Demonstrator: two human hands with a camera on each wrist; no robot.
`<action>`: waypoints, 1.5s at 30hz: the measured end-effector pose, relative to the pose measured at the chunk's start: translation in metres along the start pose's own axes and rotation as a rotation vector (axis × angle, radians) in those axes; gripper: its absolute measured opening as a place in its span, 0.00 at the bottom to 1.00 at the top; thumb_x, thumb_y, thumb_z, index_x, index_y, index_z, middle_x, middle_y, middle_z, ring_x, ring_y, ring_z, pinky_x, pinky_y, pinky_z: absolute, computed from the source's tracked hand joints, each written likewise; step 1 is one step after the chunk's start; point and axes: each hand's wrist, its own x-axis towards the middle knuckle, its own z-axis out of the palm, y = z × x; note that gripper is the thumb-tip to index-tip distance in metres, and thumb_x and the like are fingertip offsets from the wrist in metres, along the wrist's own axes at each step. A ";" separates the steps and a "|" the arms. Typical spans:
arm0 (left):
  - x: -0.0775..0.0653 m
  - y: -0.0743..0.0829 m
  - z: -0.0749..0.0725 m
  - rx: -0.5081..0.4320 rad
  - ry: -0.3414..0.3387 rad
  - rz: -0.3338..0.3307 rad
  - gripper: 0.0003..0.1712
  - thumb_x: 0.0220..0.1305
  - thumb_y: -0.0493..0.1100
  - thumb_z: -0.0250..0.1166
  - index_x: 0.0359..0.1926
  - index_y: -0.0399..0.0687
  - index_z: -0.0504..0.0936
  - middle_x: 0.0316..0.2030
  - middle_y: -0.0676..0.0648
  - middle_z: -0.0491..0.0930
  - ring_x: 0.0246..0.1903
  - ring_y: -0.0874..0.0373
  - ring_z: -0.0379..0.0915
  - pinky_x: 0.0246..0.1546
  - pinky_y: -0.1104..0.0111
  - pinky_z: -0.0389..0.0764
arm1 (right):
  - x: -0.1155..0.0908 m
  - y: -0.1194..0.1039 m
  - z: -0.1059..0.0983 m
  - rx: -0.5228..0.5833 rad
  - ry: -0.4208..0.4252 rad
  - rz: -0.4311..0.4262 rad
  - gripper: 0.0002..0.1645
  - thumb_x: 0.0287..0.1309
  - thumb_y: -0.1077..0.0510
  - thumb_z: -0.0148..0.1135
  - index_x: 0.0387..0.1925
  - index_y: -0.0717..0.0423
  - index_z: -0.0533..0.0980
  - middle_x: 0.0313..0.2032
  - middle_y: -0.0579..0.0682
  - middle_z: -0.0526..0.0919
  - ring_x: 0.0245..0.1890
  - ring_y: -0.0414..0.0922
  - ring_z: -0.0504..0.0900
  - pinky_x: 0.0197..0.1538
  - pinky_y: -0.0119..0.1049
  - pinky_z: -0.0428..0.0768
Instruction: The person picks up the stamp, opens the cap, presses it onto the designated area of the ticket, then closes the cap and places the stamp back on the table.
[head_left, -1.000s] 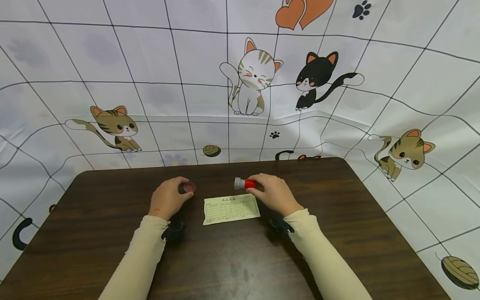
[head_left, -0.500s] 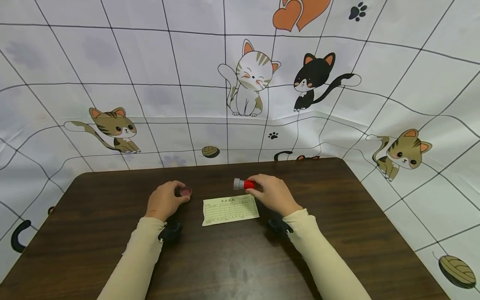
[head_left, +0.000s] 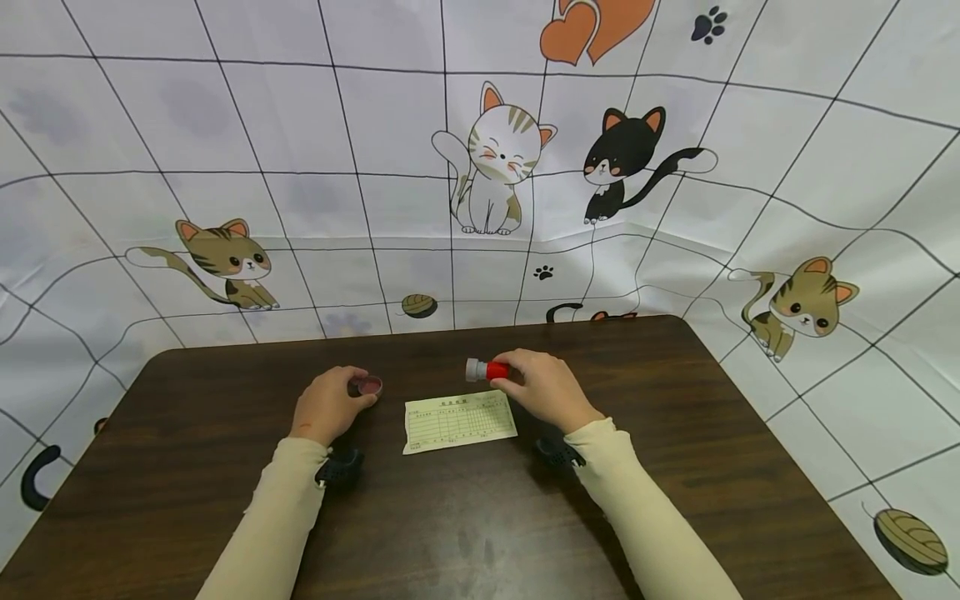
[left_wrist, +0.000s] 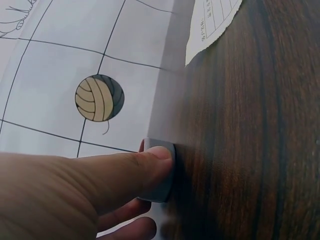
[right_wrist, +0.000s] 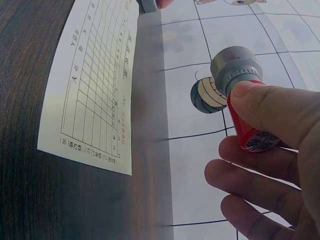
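My right hand (head_left: 546,385) pinches a stamp (head_left: 486,370) between thumb and fingers above the far side of a paper slip. In the right wrist view the stamp (right_wrist: 243,102) has a red body, a grey ribbed collar and a grey round end, with dark characters on its red end. To the left, my left hand (head_left: 330,403) grips a small round grey cap (head_left: 369,386) with a reddish inside. In the left wrist view the thumb presses the side of the cap (left_wrist: 161,187), close to the tabletop. Fingers hide part of both things.
A pale yellow printed form (head_left: 459,422) with a ruled grid lies on the dark wooden table (head_left: 465,525) between the hands. Behind the table hangs a white sheet (head_left: 360,200) with grid lines and cartoon cats.
My left hand has lowered the cap slightly toward the table and a little leftward, and the cap's tilt has changed. The right hand and stamp stay nearly in place.
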 end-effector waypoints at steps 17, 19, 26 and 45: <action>-0.001 0.012 -0.003 -0.044 0.032 0.123 0.32 0.67 0.48 0.73 0.65 0.37 0.78 0.55 0.35 0.81 0.51 0.40 0.80 0.53 0.43 0.80 | -0.001 -0.002 -0.004 -0.020 0.033 -0.001 0.17 0.63 0.50 0.74 0.50 0.52 0.85 0.42 0.45 0.88 0.33 0.38 0.82 0.40 0.38 0.84; -0.003 0.017 -0.002 -0.015 0.009 0.178 0.29 0.66 0.51 0.73 0.63 0.40 0.81 0.53 0.38 0.81 0.47 0.43 0.81 0.50 0.46 0.82 | -0.001 -0.001 -0.004 -0.023 0.051 0.015 0.17 0.63 0.50 0.74 0.50 0.53 0.86 0.41 0.45 0.88 0.32 0.39 0.81 0.39 0.38 0.84; -0.008 0.038 0.007 0.052 -0.148 0.297 0.29 0.64 0.55 0.74 0.61 0.45 0.83 0.58 0.43 0.81 0.60 0.43 0.78 0.60 0.46 0.78 | 0.000 0.001 -0.005 -0.038 0.102 0.072 0.19 0.63 0.49 0.74 0.52 0.52 0.86 0.40 0.47 0.88 0.29 0.41 0.78 0.34 0.39 0.81; -0.014 0.050 0.019 0.152 -0.308 0.404 0.42 0.51 0.64 0.80 0.61 0.46 0.85 0.58 0.46 0.79 0.59 0.48 0.75 0.59 0.52 0.79 | 0.001 0.004 -0.001 -0.046 0.118 0.100 0.20 0.64 0.48 0.73 0.53 0.53 0.85 0.42 0.49 0.89 0.30 0.43 0.80 0.34 0.41 0.81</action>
